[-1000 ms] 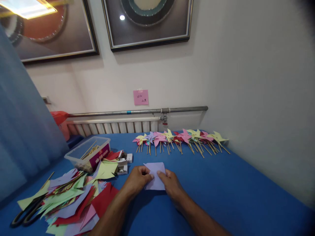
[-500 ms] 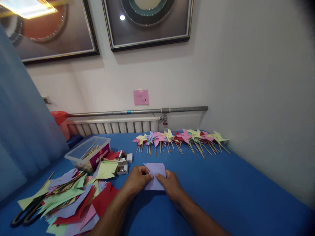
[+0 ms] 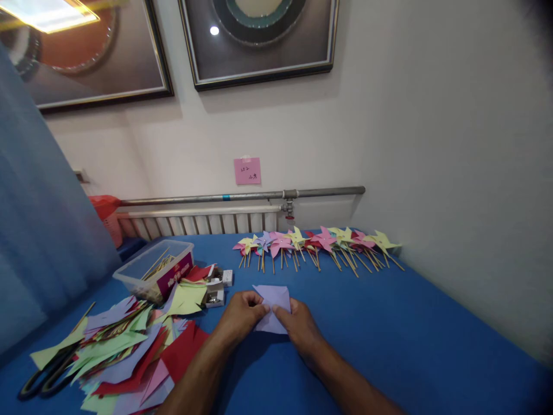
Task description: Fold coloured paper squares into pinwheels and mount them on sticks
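Blue tabletop (image 3: 389, 340), purple paper (image 3: 277, 296), corner pointing forward-left

Compared with a second ago, the thumb of the right hand (image 3: 302, 328) has slid over the purple sheet (image 3: 276, 295) toward eight o'clock, its tip now closer to the thumb of the left hand (image 3: 242, 314). The sheet has turned slightly clockwise, its five o'clock corner drawn a touch toward nine, its eleven o'clock corner nudged toward twelve.
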`<state>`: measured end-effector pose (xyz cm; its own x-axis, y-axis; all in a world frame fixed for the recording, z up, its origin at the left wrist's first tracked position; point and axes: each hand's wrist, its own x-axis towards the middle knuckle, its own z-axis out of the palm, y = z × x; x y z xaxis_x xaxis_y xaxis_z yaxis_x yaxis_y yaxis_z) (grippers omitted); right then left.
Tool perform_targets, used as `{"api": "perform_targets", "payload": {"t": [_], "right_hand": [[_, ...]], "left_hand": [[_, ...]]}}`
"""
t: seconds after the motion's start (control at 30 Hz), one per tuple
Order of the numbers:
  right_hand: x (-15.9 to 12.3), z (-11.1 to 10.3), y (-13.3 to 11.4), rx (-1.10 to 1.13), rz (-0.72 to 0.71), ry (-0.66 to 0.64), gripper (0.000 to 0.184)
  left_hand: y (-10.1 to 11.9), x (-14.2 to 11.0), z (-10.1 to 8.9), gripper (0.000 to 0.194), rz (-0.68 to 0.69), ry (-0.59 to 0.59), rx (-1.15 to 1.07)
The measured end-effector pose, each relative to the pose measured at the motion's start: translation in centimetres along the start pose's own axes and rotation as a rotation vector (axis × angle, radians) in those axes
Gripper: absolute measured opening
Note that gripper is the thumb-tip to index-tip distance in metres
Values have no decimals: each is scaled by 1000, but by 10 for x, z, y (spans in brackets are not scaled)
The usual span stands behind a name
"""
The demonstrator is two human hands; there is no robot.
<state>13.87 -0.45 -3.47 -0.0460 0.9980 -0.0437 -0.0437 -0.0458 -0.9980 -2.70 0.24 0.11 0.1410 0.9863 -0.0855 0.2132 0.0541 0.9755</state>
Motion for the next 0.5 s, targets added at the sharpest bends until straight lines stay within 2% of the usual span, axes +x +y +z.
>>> {"api": "perform_targets", "payload": {"t": [0.2, 0.4, 0.5], "right_hand": [[0, -4, -4, 72, 35, 29, 36], [0, -9, -8, 215, 82, 52, 39], [1, -11, -10, 251, 118, 70, 37]], "left_hand": [[4, -2, -1, 39, 54, 0, -56], [9, -5, -5, 32, 122, -34, -165], [12, -9, -7, 32, 173, -70, -141]]}}
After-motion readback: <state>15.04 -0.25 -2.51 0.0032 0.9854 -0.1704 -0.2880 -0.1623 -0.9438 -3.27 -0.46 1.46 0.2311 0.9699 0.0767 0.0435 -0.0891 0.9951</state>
